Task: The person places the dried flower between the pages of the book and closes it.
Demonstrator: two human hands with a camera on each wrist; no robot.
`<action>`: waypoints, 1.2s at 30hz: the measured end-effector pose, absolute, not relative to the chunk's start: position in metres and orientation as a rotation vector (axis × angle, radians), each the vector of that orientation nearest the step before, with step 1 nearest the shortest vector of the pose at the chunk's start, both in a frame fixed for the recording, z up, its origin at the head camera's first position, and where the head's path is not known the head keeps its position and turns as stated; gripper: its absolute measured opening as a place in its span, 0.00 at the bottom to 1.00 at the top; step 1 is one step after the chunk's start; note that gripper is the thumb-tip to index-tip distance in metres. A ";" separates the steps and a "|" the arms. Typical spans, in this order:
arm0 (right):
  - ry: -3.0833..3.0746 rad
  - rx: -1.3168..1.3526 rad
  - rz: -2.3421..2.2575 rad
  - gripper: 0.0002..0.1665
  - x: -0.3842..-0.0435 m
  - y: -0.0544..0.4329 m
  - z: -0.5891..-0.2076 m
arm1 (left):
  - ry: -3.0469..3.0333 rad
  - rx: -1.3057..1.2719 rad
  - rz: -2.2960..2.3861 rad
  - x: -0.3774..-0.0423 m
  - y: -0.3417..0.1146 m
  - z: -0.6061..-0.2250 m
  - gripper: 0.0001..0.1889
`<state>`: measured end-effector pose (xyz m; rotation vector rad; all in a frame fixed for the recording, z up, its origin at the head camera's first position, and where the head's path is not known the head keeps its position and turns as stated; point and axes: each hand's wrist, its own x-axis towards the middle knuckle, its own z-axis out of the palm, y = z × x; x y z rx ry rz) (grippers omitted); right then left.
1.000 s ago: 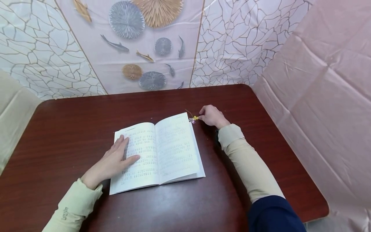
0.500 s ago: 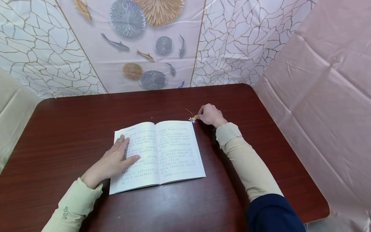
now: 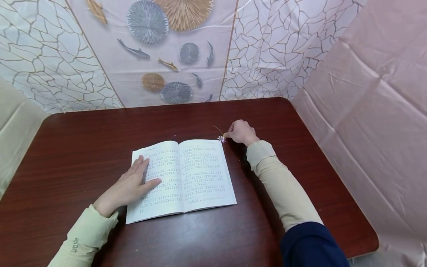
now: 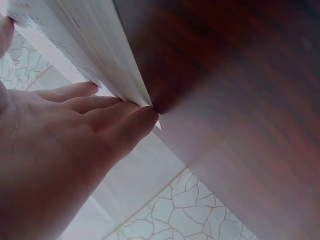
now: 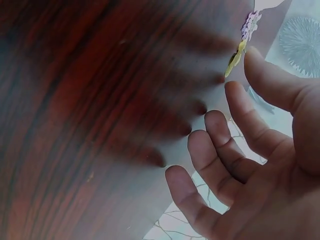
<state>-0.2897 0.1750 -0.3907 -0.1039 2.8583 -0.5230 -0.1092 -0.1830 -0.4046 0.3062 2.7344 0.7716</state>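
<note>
An open book [image 3: 203, 174] with printed pages lies on the table. My left hand [image 3: 131, 185] rests on its left page, fingers straight and thumb spread. In the left wrist view, the fingertips lie along the page block's edge [image 4: 112, 55]. At the book's top right corner is a small flower charm [image 3: 221, 138], white-purple and yellow, with a thin gold strand. My right hand [image 3: 241, 132] is right beside it. In the right wrist view its fingers are loosely bent and apart, with the thumb tip [image 5: 251, 56] right at the yellow flower [image 5: 235, 59] and the index fingertip just below it.
The dark red-brown wooden table [image 3: 83, 141] has rounded corners. Behind it hangs a patterned cloth [image 3: 186, 37] with fish and round motifs, and a plain pinkish cloth [image 3: 373, 111] hangs along the right side.
The right page, raised at its top corner a second ago, now lies flat. My right hand has shifted slightly left, over the yellow flower. The left hand stays in place.
</note>
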 end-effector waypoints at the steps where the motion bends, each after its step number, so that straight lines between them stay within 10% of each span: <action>1: 2.860 -0.094 -0.521 0.16 -0.290 0.175 -0.391 | 2.736 0.309 0.771 -0.109 -0.183 -0.405 0.53; 36: 2.755 0.043 -0.518 0.12 -0.300 0.177 -0.382 | 2.739 0.307 0.735 -0.110 -0.184 -0.403 0.53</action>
